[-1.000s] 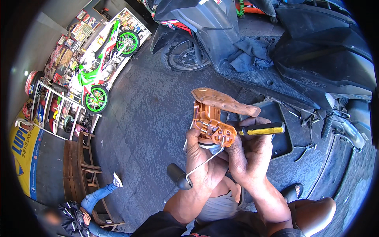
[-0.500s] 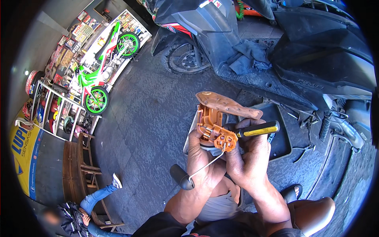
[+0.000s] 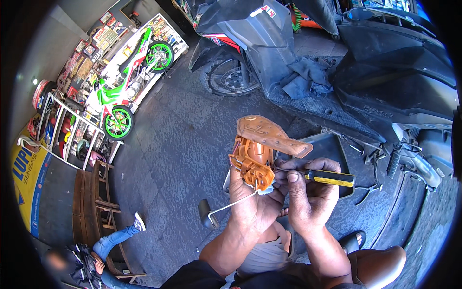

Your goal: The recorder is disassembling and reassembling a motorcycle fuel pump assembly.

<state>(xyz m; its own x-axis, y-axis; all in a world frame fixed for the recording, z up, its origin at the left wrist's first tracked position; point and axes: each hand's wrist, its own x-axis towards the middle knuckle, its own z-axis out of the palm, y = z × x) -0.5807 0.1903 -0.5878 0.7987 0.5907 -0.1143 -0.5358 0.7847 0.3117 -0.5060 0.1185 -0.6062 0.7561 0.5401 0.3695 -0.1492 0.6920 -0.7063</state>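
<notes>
My left hand [image 3: 252, 204] is closed round an orange plastic fuel pump assembly [image 3: 257, 171], held up in front of me. A flat brown-orange plate [image 3: 270, 135] with small holes forms its far side. From its near end a bent wire runs down left to a black cylindrical float [image 3: 206, 213]. My right hand [image 3: 310, 197] grips a screwdriver [image 3: 332, 178] with a yellow and black handle, its shaft between my fingers and pointing left at the assembly's right side. Fingers hide the tip, so I cannot tell whether it touches.
A dark tray [image 3: 344, 154] lies on the floor behind my right hand. Beyond stands a dark scooter [image 3: 308, 96] with a rag [image 3: 308, 77] on its footboard. At left are a wooden bench [image 3: 86, 212], a seated person [image 3: 89, 260] and a green motorcycle [image 3: 120, 89].
The assembly has turned in my left hand, and its float has swung left. My right hand and the screwdriver have shifted right and slightly down, away from the assembly's near end.
</notes>
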